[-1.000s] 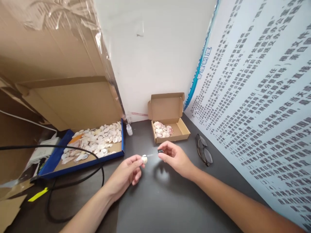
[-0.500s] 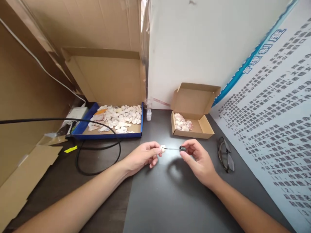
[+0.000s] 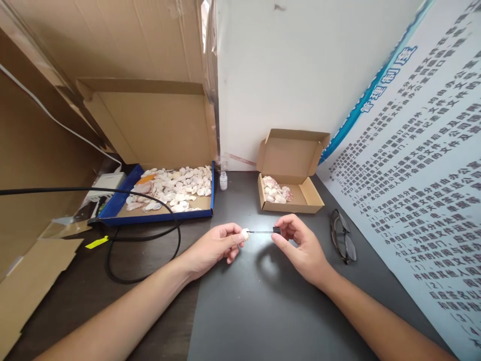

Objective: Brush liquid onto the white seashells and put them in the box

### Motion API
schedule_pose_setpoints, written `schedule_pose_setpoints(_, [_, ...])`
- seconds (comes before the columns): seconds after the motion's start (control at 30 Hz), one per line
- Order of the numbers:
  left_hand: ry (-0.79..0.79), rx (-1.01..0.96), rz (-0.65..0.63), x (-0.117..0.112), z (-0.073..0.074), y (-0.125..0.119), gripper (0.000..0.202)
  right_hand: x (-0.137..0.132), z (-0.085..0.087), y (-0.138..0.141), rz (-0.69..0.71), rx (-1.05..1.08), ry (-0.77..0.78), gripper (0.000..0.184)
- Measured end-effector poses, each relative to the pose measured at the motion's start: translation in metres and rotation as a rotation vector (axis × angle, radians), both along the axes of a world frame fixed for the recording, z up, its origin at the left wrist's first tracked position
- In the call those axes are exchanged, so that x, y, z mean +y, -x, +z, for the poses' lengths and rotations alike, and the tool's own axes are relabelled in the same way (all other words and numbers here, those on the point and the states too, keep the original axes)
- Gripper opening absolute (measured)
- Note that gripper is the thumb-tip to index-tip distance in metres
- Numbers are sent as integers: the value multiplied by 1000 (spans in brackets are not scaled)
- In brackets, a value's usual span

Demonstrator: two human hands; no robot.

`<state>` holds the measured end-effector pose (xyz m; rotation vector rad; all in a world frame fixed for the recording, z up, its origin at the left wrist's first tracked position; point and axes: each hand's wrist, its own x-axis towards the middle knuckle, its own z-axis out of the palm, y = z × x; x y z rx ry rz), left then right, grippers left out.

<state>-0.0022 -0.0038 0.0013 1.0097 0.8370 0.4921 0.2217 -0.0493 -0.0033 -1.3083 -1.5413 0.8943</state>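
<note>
My left hand [image 3: 221, 244] pinches a small pale ribbed seashell [image 3: 245, 234] between thumb and fingertips, above the dark table. My right hand [image 3: 298, 245] is closed on the black cap of a thin-stemmed brush [image 3: 262, 232]. The brush lies level and points left, its dark tip at the shell. Behind my hands stands a small clear bottle [image 3: 223, 181] with a white label. Many pale shells [image 3: 184, 183] lie in the blue-edged box at the left, and a smaller pile of shells [image 3: 276, 190] fills the left part of the small cardboard box.
The blue-edged box [image 3: 158, 219] and the small cardboard box [image 3: 293, 206] have raised lids. A black cable [image 3: 143, 235] loops at left, near a yellow tag [image 3: 96, 242]. Glasses [image 3: 342, 236] lie at right beside a printed poster [image 3: 413, 190]. A white adapter [image 3: 108, 181] sits at far left.
The whole view has shifted, so things appear further left. Both hands keep their holds, with the brush tip still at the shell, which seems slightly turned.
</note>
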Motion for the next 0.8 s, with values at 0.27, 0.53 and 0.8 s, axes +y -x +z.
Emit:
schedule_pose_setpoints(0.27, [-42,-13,-24,-1,-4,2,36,-1,4,1,-23,-28,14,17])
schedule_pose_setpoints(0.53, [-53,-9,-10,-3,0,0,39,-1,4,2,22,4,1,18])
schedule_pose_setpoints(0.8, [-85,2,-53,-2,-7,2,37,-2,5,1,35,-3,2,19])
